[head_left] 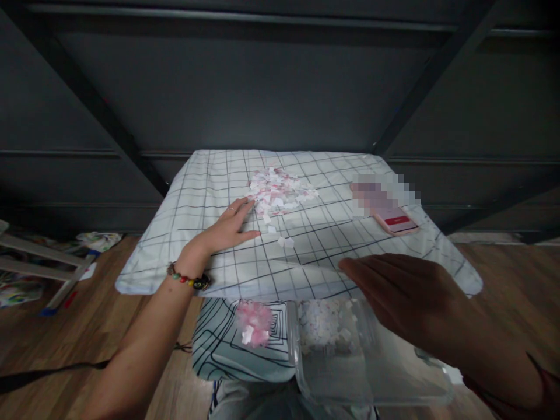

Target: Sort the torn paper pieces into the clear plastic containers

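On the checked tablecloth (210, 175) lies a loose pile of white and pink paper scraps (280, 189), with a few white scraps (286, 241) strewn nearer to me. My left hand (225, 230) rests palm down at the pile's near left edge, its fingers spread and holding nothing. Above the near right edge of the cloth, my right hand (402, 286) points left with its fingers drawn together; anything between the fingertips is hidden. Beneath it stands a clear plastic box (332, 379), holding many small white scraps (321, 321) toward its far left.
Pink scraps (255, 321) sit on a patterned grey-green surface (227, 344) left of the box. A pink phone (396, 221), partly blurred out, lies on the cloth at right. Dark panels (245, 87) rise behind the table. A ladder-like frame (65, 291) stands at far left.
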The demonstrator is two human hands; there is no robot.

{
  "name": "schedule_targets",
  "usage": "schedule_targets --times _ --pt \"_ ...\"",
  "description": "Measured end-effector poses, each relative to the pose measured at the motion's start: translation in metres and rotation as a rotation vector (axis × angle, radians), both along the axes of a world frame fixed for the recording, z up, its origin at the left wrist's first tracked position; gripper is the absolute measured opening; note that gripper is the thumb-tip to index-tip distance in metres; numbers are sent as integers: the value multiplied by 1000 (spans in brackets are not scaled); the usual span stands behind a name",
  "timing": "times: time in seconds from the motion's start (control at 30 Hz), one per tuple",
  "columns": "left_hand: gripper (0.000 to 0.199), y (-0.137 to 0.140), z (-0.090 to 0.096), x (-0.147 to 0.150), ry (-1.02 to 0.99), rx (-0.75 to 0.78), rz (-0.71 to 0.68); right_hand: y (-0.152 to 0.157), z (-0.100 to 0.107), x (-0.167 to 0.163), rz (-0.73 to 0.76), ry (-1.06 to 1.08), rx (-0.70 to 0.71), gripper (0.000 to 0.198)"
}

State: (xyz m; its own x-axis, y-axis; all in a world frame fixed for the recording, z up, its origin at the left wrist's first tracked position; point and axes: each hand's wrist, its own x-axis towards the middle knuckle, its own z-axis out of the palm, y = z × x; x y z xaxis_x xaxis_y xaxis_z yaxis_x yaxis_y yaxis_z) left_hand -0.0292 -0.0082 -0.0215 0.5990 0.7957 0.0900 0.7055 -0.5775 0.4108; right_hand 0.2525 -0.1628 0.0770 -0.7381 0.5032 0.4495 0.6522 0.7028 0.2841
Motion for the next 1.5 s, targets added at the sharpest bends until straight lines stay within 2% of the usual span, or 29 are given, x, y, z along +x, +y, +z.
schedule_targets --times 0.13,0.33,0.5,0.63,0.77,0.87,1.03,1.3,1.5 --pt "78 1 -1 0 -7 2 -1 -7 -5 7 -83 -20 30 23" --pt "79 1 -1 1 4 9 3 -18 0 -18 -31 6 -41 29" --pt "78 0 -1 1 3 11 10 -15 8 -34 20 51 -87 31" --pt "78 0 0 0 4 5 3 -2 4 -31 2 56 -55 26" --pt "78 0 1 0 7 -5 4 8 -4 -31 65 64 -103 23" --pt "78 0 1 0 4 -21 13 5 -2 -30 100 60 -139 23" --pt "77 0 0 -1 -3 -15 17 1 4 -27 92 71 -107 28" --pt "79 -1 1 -1 5 -18 26 15 -6 -32 144 80 -165 14" --pt "76 -1 -1 -2 -1 -26 27 -2 3 -22 111 82 -156 27"
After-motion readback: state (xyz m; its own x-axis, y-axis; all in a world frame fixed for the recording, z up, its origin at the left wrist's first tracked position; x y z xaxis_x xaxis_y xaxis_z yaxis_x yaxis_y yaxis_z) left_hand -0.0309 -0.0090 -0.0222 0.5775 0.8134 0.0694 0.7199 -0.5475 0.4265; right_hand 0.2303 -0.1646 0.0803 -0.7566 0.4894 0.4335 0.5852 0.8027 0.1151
